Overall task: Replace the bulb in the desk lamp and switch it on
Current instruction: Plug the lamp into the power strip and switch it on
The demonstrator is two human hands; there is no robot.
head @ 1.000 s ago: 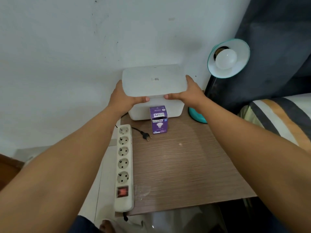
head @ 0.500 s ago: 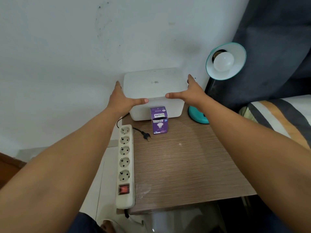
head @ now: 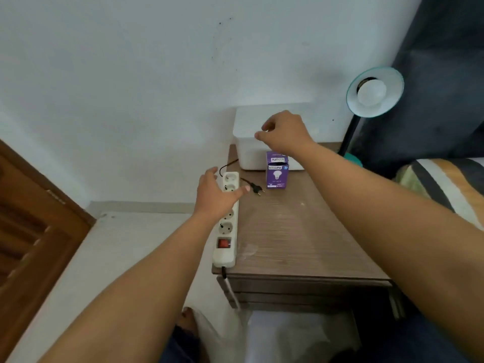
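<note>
A teal desk lamp (head: 375, 91) stands at the table's back right, its shade facing me with a white bulb (head: 371, 93) screwed in. A purple bulb box (head: 277, 171) stands upright on the wooden table (head: 301, 231), in front of a white lidded bin (head: 247, 132). The lamp's black plug (head: 256, 189) lies loose on the table beside a white power strip (head: 227, 218). My left hand (head: 216, 196) hovers open over the strip's far sockets. My right hand (head: 284, 133) is above the bin and box, fingers loosely curled, holding nothing.
The power strip lies along the table's left edge, with a red switch (head: 223, 243) near me. A white wall is behind the table. A brown wooden door (head: 31, 224) is at the left. A striped bed (head: 442, 184) and dark curtain are at the right.
Both hands have let go of the white bin. My left hand dropped to the power strip; my right hand lifted above the box. My view swung to the left.
</note>
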